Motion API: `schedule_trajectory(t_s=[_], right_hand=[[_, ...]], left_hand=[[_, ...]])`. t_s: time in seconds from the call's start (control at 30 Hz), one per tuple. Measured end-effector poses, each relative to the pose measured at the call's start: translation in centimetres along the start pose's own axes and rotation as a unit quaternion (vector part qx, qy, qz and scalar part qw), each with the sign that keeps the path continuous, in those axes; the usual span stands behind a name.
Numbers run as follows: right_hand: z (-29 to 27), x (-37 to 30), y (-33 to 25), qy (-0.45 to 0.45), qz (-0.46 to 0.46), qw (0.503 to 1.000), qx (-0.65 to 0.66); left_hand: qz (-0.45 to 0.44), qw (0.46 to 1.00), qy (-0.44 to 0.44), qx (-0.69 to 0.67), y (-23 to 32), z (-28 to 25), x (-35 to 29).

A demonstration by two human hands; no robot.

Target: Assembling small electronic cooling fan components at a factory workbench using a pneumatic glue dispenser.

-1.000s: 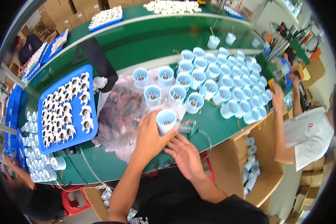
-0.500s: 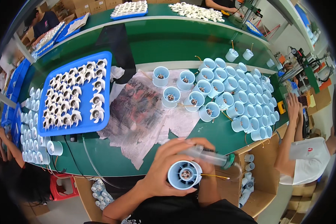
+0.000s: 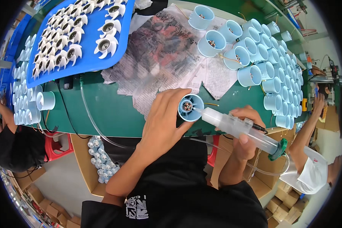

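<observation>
My left hand [image 3: 166, 116] is wrapped around a light blue cylindrical fan housing [image 3: 196, 99], its open end facing me. Inside sit ribs and a small copper-wound motor core [image 3: 187, 106]; a yellow wire [image 3: 212, 104] sticks out at its side. My right hand [image 3: 247, 131] grips a clear dispensing syringe [image 3: 237, 127] with a green cap [image 3: 279, 149] and an air hose [image 3: 289, 163] at its back end. The syringe lies slanted, its thin tip reaching into the housing beside the core. Whether the tip touches the core I cannot tell.
A blue tray [image 3: 122, 57] of white fan impellers [image 3: 106, 45] stands at the left. Many more blue housings [image 3: 273, 83] crowd the right. Newspaper [image 3: 152, 76] covers the middle of the green table [image 3: 114, 121]. A cardboard box [image 3: 83, 159] sits below; a co-worker's arm [image 3: 307, 125] shows at right.
The syringe has swung from above the housing to its right side, tip now in the opening. My right hand has come out from behind the housing. The whole view has shifted.
</observation>
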State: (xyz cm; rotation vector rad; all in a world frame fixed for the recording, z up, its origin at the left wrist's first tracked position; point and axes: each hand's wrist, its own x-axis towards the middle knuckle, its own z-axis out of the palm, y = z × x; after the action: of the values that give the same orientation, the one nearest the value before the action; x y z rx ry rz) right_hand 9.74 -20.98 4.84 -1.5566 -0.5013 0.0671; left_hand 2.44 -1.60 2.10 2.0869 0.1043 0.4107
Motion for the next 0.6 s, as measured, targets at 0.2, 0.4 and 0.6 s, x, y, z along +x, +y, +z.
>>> schedule_trajectory(t_s=[0.2, 0.4, 0.6], right_hand=[[-0.2, -0.2, -0.9, -0.031, 0.009, 0.998, -0.046], [0.0, 0.2, -1.5, -0.044, -0.007, 0.996, -0.079], [-0.3, 0.3, -1.5, -0.054, -0.014, 0.994, -0.098]], left_hand=[[0.015, 1.000, -0.002, 0.014, -0.3, 0.2, -0.6], [0.020, 1.000, 0.000, 0.016, -0.2, 0.0, -0.5], [0.025, 0.999, -0.013, 0.020, -0.2, -0.1, -0.4]])
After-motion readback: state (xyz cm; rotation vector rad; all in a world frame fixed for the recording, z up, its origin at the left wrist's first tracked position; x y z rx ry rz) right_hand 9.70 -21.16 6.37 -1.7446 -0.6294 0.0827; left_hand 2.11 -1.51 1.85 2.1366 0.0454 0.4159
